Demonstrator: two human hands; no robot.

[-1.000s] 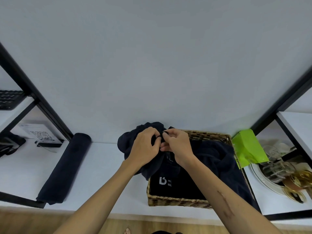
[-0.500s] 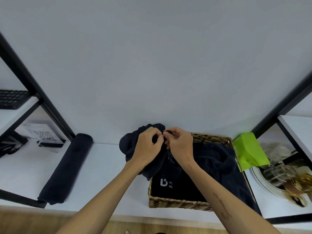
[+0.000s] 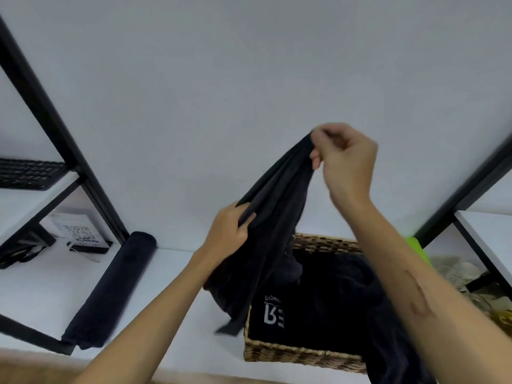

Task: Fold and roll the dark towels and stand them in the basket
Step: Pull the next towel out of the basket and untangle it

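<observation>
R hand (image 3: 346, 162) is up high over the far side of the basket (image 3: 302, 356), fingers curled tight w/ thumb and fingertips pinching the top edge of a dark towel (image 3: 277, 217). L hand (image 3: 230, 234) sits lower and to the left, fingers wrapped round the same towel's edge partway down, thumb on the near face. Between the two hands the hem runs taut on a slant. Below the L hand the cloth hangs loose, its bottom corner dangling just beside the basket's near-left corner, over the white shelf (image 3: 171, 273).

The wicker basket stands on that shelf, right of centre. Inside it lies more dark fabric (image 3: 332, 295), crumpled, w/ a white printed logo facing up; some of it spills over the basket's right rim. Can't tell how many pieces are in there.

Well apart to the left, a rolled towel (image 3: 110, 289) lies flat on the shelf, one end by the black frame post (image 3: 55, 117). Left of the post, a QR code card (image 3: 80, 234) stands propped, and a keyboard (image 3: 27, 173) sits on the upper shelf. Far right: something bright green (image 3: 415, 245) and some glassware (image 3: 457, 273), blurred.
</observation>
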